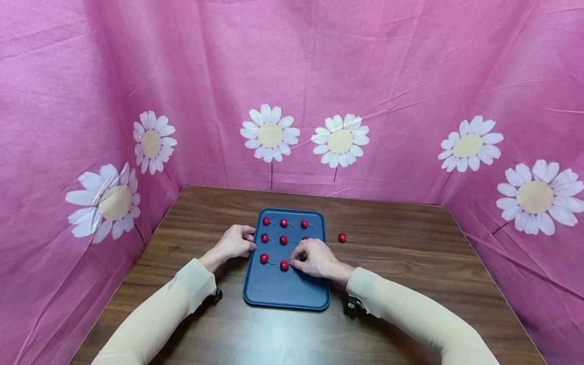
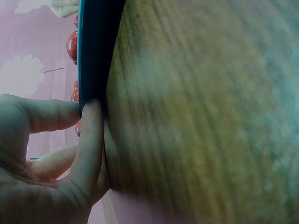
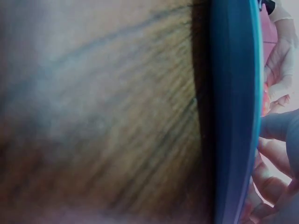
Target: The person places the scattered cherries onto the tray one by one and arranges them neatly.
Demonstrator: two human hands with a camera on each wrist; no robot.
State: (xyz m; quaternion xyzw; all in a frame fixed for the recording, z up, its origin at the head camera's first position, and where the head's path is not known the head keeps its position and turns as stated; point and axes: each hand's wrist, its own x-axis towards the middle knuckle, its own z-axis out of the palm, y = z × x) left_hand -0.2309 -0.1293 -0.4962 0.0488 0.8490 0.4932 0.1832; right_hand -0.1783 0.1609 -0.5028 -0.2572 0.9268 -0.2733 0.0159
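On the table lies a dark blue tray (image 1: 286,299) with several red cherries (image 1: 284,223) on it, set in rows, their stems pointing right. My left hand (image 1: 234,241) holds the tray's left edge; the left wrist view shows the thumb at the rim and a finger (image 2: 88,144) along the outer wall. Above the tray's right half, my right hand (image 1: 315,257) has its fingertips at the stem side of the front-row middle cherry (image 1: 285,265), apparently pinching the stem. This hand partly covers a second-row cherry. Its grip is mostly hidden in the right wrist view.
One loose cherry (image 1: 342,237) lies on the wooden table (image 1: 397,238), right of the tray. A pink cloth (image 1: 301,61) with white daisies hangs behind the table and along both sides.
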